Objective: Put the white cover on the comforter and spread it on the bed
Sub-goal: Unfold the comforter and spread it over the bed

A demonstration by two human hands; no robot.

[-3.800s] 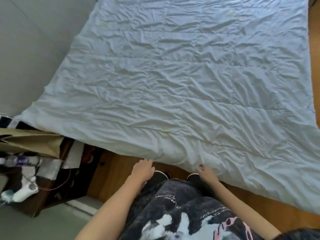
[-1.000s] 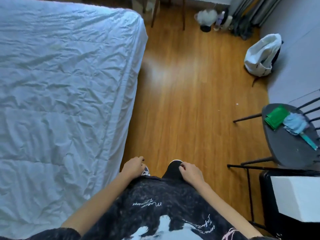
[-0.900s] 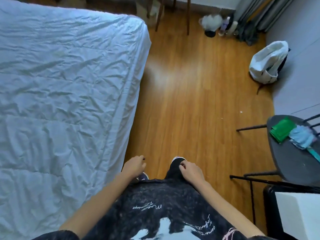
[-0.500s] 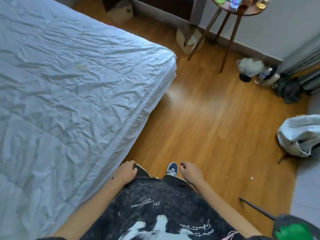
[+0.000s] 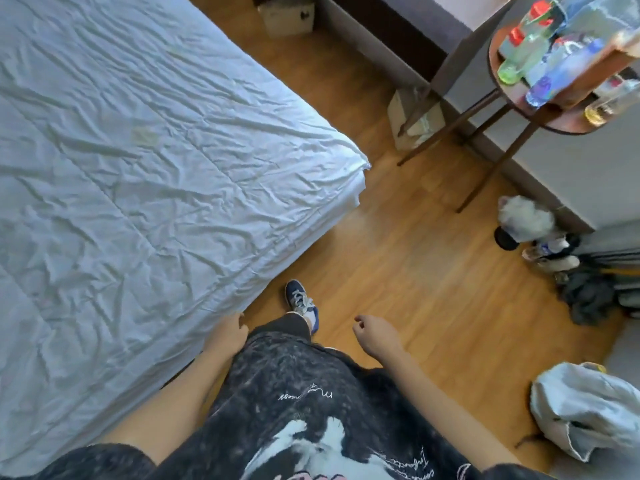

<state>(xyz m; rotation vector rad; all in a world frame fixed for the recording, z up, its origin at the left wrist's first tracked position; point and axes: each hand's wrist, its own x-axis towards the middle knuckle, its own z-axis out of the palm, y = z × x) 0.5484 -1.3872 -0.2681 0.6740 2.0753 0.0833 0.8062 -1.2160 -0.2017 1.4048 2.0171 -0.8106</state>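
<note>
Left hand (image 5: 227, 336) hangs loosely curled, holding nothing, beside the bed's (image 5: 341, 202) near edge; right hand (image 5: 375, 336) swings free, right of the bed. The comforter (image 5: 138, 174) lies spread across it, apparently uncovered. Next up, probably: fetch the cover. Shirt script unreadable.

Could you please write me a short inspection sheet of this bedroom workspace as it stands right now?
Surface: bed, covered; only its draped side shows.
Job's things: white comforter lies spread flat, wrinkled, its corner hanging near the floor.
Clutter: bottles on a round side table; cardboard box beneath it; white bag and grey clothes pile on the floor.
Hands: left hand beside the comforter's edge, fingers loosely curled, holding nothing; right hand free over the floor.
Cables: nothing seen.
Surroundings: wooden floor, grey wall.
</note>
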